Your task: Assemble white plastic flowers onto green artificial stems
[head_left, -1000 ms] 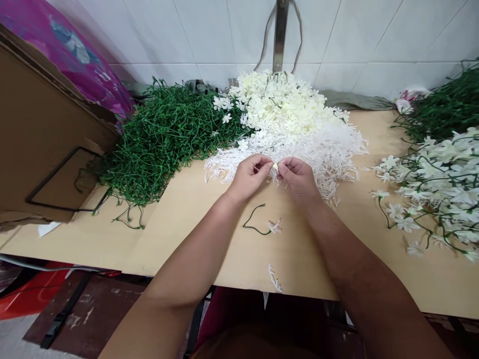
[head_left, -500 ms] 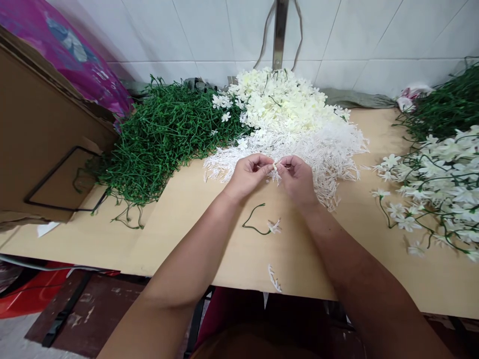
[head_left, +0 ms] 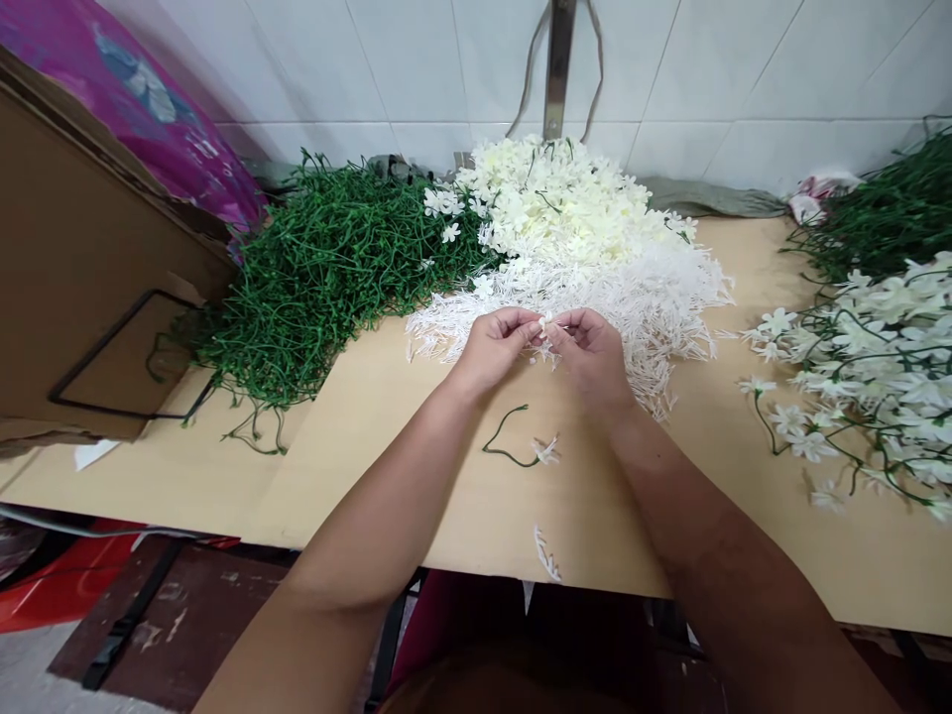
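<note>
Both hands meet above the middle of the pale wooden table point(head_left: 387, 436), just at the near fringe of a heap of thin white plastic stamen sprigs point(head_left: 654, 297). The left hand point(head_left: 492, 349) and the right hand point(head_left: 591, 355) face each other with fingertips nearly touching, and between them they pinch one small cream-white artificial flower piece point(head_left: 545, 325). Each hand's thumb and forefinger are drawn in narrow around that piece, the other fingers curled loosely behind; how much of the piece lies inside the grip cannot be told, since it is tiny and mostly covered.

On the table just below the hands lies a single curved green plastic stem with a small white blossom at its end point(head_left: 513, 451), apart from both wrists. Nearer the front edge a loose white sprig point(head_left: 545, 555) rests alone.

Behind the stamen heap, toward the back edge by the white tiled wall point(head_left: 416, 69), sits a mound of cream fabric petals point(head_left: 557, 193). To its left spreads a large tangle of bare green plastic stems point(head_left: 319, 278), reaching toward a brown cardboard box point(head_left: 81, 278) at the left edge. Along the right edge lies a pile of finished white flowers on green stems point(head_left: 870, 367), with more green stems point(head_left: 885, 213) behind it in the back right corner.
</note>
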